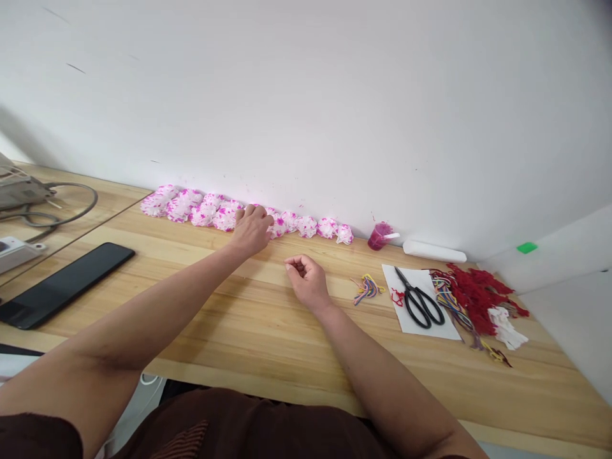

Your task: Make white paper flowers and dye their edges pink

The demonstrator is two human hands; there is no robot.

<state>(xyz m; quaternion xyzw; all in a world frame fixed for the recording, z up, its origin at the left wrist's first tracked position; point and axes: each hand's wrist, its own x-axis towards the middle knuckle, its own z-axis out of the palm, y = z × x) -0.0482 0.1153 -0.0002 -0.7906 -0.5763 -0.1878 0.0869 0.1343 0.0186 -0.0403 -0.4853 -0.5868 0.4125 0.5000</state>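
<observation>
A row of crumpled white puffs (pixel 179 205) with bright pink spots, like tissue-paper flowers, lies along the wall on the wooden table. My left hand (pixel 253 229) reaches over the middle of this row. Its fingers curl down onto one pink-spotted puff, partly hiding it. Closer to me, my right hand (pixel 308 280) rests near the tabletop with its fingers curled in, and nothing shows in them. Right of the row stands a small clear cup (pixel 376 238) stained pink, with a white stick-like piece across its rim.
Black-handled scissors (pixel 417 305) lie on a white paper sheet (pixel 442 331). Near them are colored strings (pixel 368 290), red yarn (pixel 478 293) and a white roll (pixel 434 250). On the left lie a black phone (pixel 67 284), a white power strip (pixel 19 252) and a cabled device (pixel 21 190).
</observation>
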